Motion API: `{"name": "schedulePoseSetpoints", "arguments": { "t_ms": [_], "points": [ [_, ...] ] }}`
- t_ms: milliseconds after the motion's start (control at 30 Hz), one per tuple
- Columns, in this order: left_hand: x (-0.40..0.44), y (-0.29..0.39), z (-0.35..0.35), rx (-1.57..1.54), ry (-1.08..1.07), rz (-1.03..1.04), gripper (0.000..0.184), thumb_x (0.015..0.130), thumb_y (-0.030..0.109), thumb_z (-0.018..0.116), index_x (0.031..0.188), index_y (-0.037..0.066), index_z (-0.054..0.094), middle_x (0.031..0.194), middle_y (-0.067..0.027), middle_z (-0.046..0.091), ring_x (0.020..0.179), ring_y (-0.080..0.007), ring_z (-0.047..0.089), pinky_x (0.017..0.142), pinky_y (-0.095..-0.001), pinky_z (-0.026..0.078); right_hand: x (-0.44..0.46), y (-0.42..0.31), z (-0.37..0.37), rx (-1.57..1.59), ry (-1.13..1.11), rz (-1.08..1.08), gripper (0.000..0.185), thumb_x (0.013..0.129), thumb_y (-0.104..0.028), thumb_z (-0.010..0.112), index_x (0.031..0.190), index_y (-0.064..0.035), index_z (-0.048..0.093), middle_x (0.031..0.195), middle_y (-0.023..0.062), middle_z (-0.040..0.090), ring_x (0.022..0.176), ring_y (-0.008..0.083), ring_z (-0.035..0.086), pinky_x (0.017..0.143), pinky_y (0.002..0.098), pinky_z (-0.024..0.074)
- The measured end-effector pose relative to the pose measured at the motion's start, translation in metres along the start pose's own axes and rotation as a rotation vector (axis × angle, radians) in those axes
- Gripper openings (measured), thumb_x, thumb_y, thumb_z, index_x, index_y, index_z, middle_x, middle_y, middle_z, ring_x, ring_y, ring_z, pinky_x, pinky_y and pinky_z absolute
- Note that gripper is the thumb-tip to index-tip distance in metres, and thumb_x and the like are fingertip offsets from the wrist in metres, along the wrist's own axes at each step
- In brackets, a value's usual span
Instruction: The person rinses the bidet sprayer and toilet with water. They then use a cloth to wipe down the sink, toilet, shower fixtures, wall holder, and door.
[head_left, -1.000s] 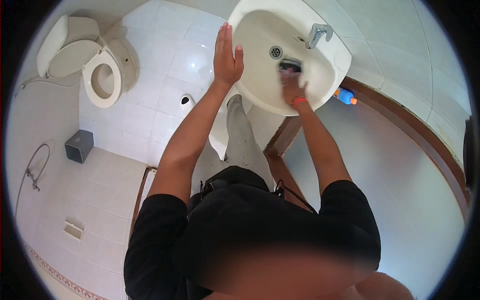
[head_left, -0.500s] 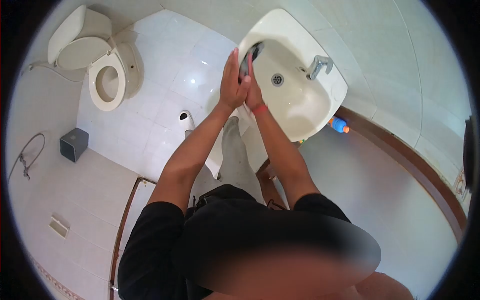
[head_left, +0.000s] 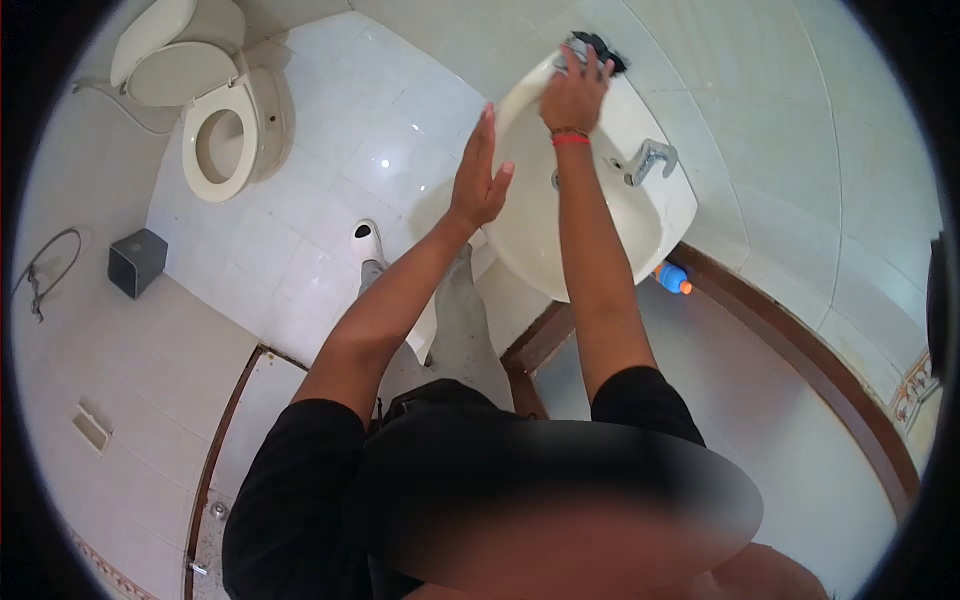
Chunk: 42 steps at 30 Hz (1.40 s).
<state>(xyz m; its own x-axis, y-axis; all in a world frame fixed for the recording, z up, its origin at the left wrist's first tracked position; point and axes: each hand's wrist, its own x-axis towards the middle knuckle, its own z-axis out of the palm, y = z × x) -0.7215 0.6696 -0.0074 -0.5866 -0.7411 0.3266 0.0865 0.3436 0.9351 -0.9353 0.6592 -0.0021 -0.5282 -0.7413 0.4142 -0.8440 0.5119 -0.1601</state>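
My left hand (head_left: 480, 175) is held over the near left rim of the white sink (head_left: 525, 245), its fingers straight and thumb apart, with nothing in it. At the sink's far corner, against the wall, my right hand (head_left: 573, 98) has its fingers curved over a grey and black crumpled, cloth-like thing (head_left: 600, 48). A red band circles that wrist. The thumb is hidden, as is part of the cloth-like thing. To the right of my right hand stands the metal tap (head_left: 650, 160). My right wrist and forearm cross above the basin and partly cover the drain (head_left: 556, 180).
A toilet (head_left: 222, 140) with its lid raised stands at the far left. Beside the left wall is a grey bin (head_left: 138, 263). A blue bottle with an orange cap (head_left: 673, 278) lies below the sink's right side, near a brown ledge (head_left: 790, 335).
My hands were together around the grey and black thing over the sink's left rim. They have parted; my right hand has carried it to the sink's far corner.
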Motion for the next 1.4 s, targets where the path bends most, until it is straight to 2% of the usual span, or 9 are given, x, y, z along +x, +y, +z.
{"name": "schedulePoseSetpoints", "arguments": {
  "t_ms": [233, 433, 567, 700, 767, 933, 1100, 1200, 1400],
  "points": [
    [-0.003, 0.004, 0.008, 0.068, 0.195, -0.095, 0.063, 0.106, 0.027, 0.034, 0.154, -0.012, 0.019, 0.159, -0.0338, 0.021, 0.15, -0.0463, 0.022, 0.123, -0.0471, 0.018, -0.05, -0.058, -0.058, 0.27, -0.493, -0.522, 0.039, 0.092, -0.022, 0.051, 0.128, -0.0141, 0.063, 0.146, 0.0149, 0.052, 0.14, 0.0415, 0.041, 0.116, 0.0538, 0.0316],
    [-0.004, -0.002, 0.013, 0.07, 0.147, -0.133, 0.061, 0.106, 0.023, 0.037, 0.153, -0.012, 0.02, 0.159, -0.0329, 0.023, 0.149, -0.0471, 0.022, 0.123, -0.0472, 0.019, -0.031, 0.017, -0.015, -0.051, 0.011, 0.22, 0.055, 0.086, -0.015, 0.055, 0.141, -0.0085, 0.053, 0.152, 0.0232, 0.044, 0.146, 0.0408, 0.031, 0.121, 0.0521, 0.0229],
    [-0.008, -0.003, 0.009, 0.054, 0.161, -0.159, 0.062, 0.105, 0.024, 0.038, 0.153, -0.011, 0.021, 0.159, -0.0301, 0.027, 0.149, -0.0445, 0.024, 0.123, -0.0464, 0.021, -0.068, 0.035, -0.039, -0.159, -0.094, 0.563, 0.056, 0.096, -0.021, 0.048, 0.15, -0.0044, 0.041, 0.161, 0.0227, 0.028, 0.149, 0.0432, 0.025, 0.122, 0.0558, 0.0181],
    [-0.007, -0.003, 0.014, 0.078, 0.281, -0.274, 0.056, 0.101, 0.023, 0.048, 0.146, -0.007, 0.034, 0.148, -0.0271, 0.041, 0.138, -0.0416, 0.041, 0.115, -0.0458, 0.033, -0.009, 0.013, -0.011, -0.049, -0.067, 0.192, 0.048, 0.091, -0.019, 0.051, 0.138, -0.0101, 0.055, 0.15, 0.0228, 0.045, 0.143, 0.0456, 0.033, 0.12, 0.053, 0.0265],
    [-0.018, 0.002, 0.013, 0.072, 0.369, -0.443, 0.049, 0.098, 0.022, 0.055, 0.138, -0.004, 0.044, 0.14, -0.0244, 0.05, 0.13, -0.0394, 0.048, 0.109, -0.0454, 0.04, 0.028, -0.033, 0.002, -0.014, -0.099, -0.286, 0.031, 0.086, -0.022, 0.051, 0.105, -0.0108, 0.074, 0.125, 0.0157, 0.066, 0.13, 0.0395, 0.049, 0.115, 0.0506, 0.0328],
    [-0.107, 0.042, 0.014, -0.038, 0.237, -0.765, 0.045, 0.09, 0.031, 0.068, 0.123, 0.004, 0.054, 0.123, -0.018, 0.06, 0.105, -0.0349, 0.062, 0.089, -0.0445, 0.051, 0.012, -0.059, -0.009, -0.132, -0.78, -0.695, 0.029, 0.084, -0.029, 0.053, 0.087, -0.0122, 0.077, 0.089, 0.0145, 0.072, 0.089, 0.0377, 0.066, 0.088, 0.0513, 0.0497],
    [-0.174, 0.005, 0.022, 0.117, -0.21, -0.835, 0.044, 0.088, 0.051, 0.069, 0.097, 0.009, 0.07, 0.088, -0.013, 0.071, 0.078, -0.0299, 0.069, 0.072, -0.0435, 0.055, -0.122, -0.134, -0.084, -0.217, -1.367, -1.227, 0.027, 0.081, -0.03, 0.059, 0.067, -0.0132, 0.075, 0.084, 0.0138, 0.075, 0.082, 0.0299, 0.071, 0.072, 0.044, 0.0535],
    [-0.154, 0.015, 0.004, 0.099, -0.298, -0.947, 0.046, 0.089, 0.054, 0.066, 0.085, 0.009, 0.072, 0.076, -0.0106, 0.071, 0.071, -0.0259, 0.069, 0.068, -0.0403, 0.054, -0.074, -0.128, -0.051, -0.418, -1.298, -1.22, 0.029, 0.081, -0.032, 0.06, 0.069, -0.0083, 0.073, 0.076, 0.0151, 0.072, 0.078, 0.0348, 0.07, 0.069, 0.05, 0.0546],
    [-0.123, 0.023, -0.029, -0.275, -0.315, -0.975, 0.024, 0.094, 0.031, 0.062, 0.094, 0.008, 0.07, 0.081, -0.0081, 0.071, 0.07, -0.0191, 0.068, 0.064, -0.0338, 0.053, 0.102, -0.022, 0.06, -0.579, -1.231, -0.425, 0.036, 0.091, -0.026, 0.048, 0.102, -0.0043, 0.075, 0.109, 0.0189, 0.073, 0.104, 0.0357, 0.07, 0.087, 0.0463, 0.0547]
  ]
}}
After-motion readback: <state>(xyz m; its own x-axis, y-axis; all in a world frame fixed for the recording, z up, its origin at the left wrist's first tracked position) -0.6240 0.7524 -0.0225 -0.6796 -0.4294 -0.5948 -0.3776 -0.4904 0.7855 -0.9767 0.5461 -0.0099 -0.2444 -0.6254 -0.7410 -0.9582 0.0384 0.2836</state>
